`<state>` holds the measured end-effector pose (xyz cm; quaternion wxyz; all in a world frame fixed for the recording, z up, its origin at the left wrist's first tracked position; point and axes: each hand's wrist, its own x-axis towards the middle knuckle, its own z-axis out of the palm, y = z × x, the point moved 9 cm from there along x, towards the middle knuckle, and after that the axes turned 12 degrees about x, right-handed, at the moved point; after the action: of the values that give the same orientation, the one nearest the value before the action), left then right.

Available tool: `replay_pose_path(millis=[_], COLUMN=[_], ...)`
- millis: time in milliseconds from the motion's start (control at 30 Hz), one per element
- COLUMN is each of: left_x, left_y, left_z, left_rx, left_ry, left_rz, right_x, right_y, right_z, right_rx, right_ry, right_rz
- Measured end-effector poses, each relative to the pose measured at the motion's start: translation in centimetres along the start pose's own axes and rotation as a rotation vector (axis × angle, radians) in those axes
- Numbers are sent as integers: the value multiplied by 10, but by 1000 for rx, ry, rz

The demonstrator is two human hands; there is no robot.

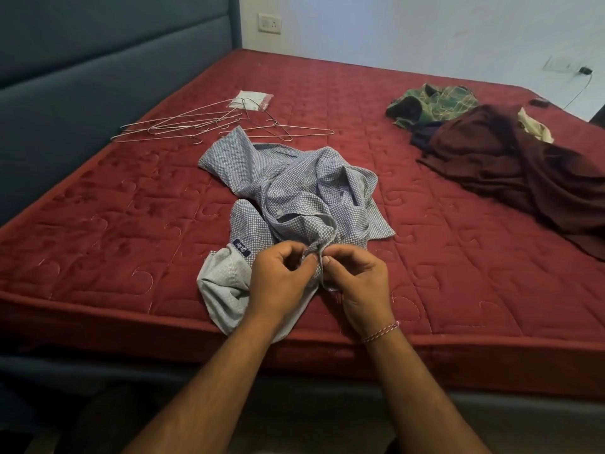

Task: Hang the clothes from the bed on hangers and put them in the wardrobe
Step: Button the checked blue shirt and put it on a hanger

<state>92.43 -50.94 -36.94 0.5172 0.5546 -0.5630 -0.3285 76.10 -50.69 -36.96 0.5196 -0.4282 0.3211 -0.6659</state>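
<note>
A crumpled blue-and-white checked shirt (pixel 294 191) lies in the middle of the red mattress (pixel 114 231), its collar end at the near edge. My left hand (pixel 278 280) and my right hand (pixel 357 283) both pinch the shirt's front edge near the collar, fingers curled, thumbs close together. Several thin wire hangers (pixel 196 126) lie spread on the mattress beyond the shirt, to the left. At the right a pile of clothes holds a dark maroon garment (pixel 510 165), a green patterned shirt (pixel 432 104) and a pale cloth (pixel 533 126). No wardrobe is in view.
A small white plastic packet (pixel 250 99) lies behind the hangers. A blue padded headboard (pixel 98 60) runs along the left. A white wall with a socket (pixel 269 23) stands behind the bed. A small dark object (pixel 540 102) lies near the far right edge.
</note>
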Motion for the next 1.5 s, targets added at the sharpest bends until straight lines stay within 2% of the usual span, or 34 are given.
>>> replay_pose_path(millis=[200, 333, 500, 800, 900, 1067, 1167, 1233, 1333, 1367, 1433, 1500], left_x=[2, 2, 1, -2, -3, -3, -1, -1, -2, -3, -2, -2], left_y=[4, 3, 2, 7, 5, 2, 0, 0, 7, 9, 9, 8], left_z=[4, 5, 4, -2, -2, 2, 4, 6, 11, 13, 15, 12], left_rx=[98, 73, 62, 140, 139, 88, 46, -23, -41, -24, -42, -98], left_ry=[-48, -61, -43, 22, 24, -16, -58, -112, -265, -315, -359, -307], left_rz=[18, -3, -27, 41, 42, 14, -4, -17, 22, 42, 54, 42], right_x=[0, 1, 1, -2, -7, -28, -30, -22, -4, -1, 1, 1], right_y=[1, 4, 1, 0, -13, -41, -40, -34, -5, 0, 4, 3], right_z=[-2, -7, -3, -4, 0, 25, 30, 22, 3, 1, 1, 1], right_rx=[-101, -219, -354, -318, -446, -795, -811, -661, -142, -67, -28, 34], right_ry=[11, 50, 21, 42, 61, 33, -16, -44, -85, -113, -161, -120], right_rz=[-42, -100, -165, -129, -232, -590, -626, -485, 22, 122, 214, 196])
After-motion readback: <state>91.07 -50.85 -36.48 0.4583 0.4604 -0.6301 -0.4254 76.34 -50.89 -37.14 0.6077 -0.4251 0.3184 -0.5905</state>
